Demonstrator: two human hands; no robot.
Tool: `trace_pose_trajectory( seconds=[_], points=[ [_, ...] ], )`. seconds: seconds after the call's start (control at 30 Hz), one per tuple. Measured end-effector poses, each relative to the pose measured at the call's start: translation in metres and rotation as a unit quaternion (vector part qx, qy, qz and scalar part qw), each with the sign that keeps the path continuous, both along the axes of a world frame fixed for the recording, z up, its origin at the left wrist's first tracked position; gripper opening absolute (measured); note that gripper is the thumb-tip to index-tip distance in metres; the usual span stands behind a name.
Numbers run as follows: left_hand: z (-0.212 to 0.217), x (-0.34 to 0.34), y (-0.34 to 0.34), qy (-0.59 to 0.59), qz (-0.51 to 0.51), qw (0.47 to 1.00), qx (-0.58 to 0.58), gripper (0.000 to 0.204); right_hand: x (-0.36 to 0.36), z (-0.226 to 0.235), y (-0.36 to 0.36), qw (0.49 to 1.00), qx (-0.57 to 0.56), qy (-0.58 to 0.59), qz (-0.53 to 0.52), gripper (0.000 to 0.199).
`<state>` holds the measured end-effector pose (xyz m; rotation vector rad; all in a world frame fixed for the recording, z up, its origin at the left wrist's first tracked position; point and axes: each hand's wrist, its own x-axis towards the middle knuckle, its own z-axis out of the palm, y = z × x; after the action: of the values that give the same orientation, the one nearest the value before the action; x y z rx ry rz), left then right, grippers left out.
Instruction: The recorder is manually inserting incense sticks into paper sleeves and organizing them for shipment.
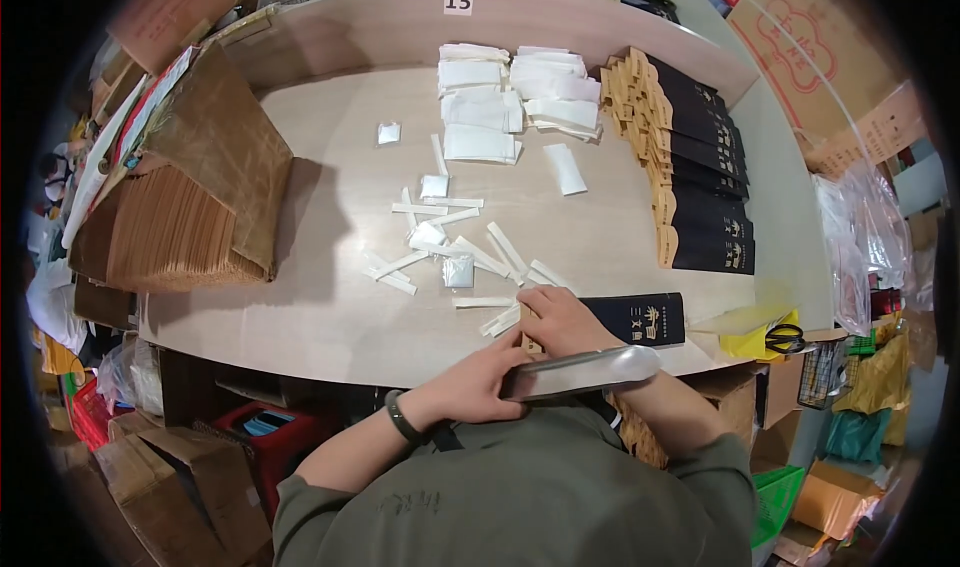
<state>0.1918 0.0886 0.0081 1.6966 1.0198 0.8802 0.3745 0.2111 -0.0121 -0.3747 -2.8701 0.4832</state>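
A black paper sleeve point(640, 317) with gold print and a kraft-brown end lies at the table's near edge. My right hand point(565, 322) bends its fingers over the brown end. From the left, my left hand point(480, 375), with a dark band on its wrist, closes its fingers at that same end. A long shiny grey thing point(585, 369) crosses in front and hides part of both hands; its kind I cannot tell. Narrow white paper strips point(480, 257) and small clear packets with white contents point(457, 271) are scattered just beyond my hands.
White folded paper pieces point(480, 112) stand in stacks at the back. More black and brown sleeves point(705, 167) overlap at right. A big opened carton of brown sheets point(170, 222) is at left. Black scissors point(785, 338) rest on yellow material at the right edge. A low partition borders the back.
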Motion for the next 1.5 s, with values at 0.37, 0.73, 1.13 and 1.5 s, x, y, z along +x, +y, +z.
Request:
trace_pose_trajectory(
  seconds=[0.37, 0.73, 1.13, 1.5],
  points=[
    [-0.003, -0.070, -0.045, 0.340, 0.269, 0.901, -0.022, 0.060, -0.030, 0.013, -0.027, 0.948, -0.119, -0.074, -0.284, 0.028],
    [-0.002, -0.099, 0.005, 0.305, 0.241, 0.910, 0.142, 0.054, -0.093, 0.015, -0.006, 0.966, -0.129, -0.022, -0.225, 0.017],
    [-0.016, -0.127, 0.108, 0.377, 0.341, 0.858, -0.081, 0.029, -0.084, 0.003, 0.046, 0.924, -0.193, 0.031, -0.328, 0.019],
    [0.006, -0.103, 0.015, 0.138, 0.477, 0.866, 0.059, 0.004, -0.059, -0.026, 0.165, 0.848, -0.060, -0.008, -0.527, 0.017]
  ],
)
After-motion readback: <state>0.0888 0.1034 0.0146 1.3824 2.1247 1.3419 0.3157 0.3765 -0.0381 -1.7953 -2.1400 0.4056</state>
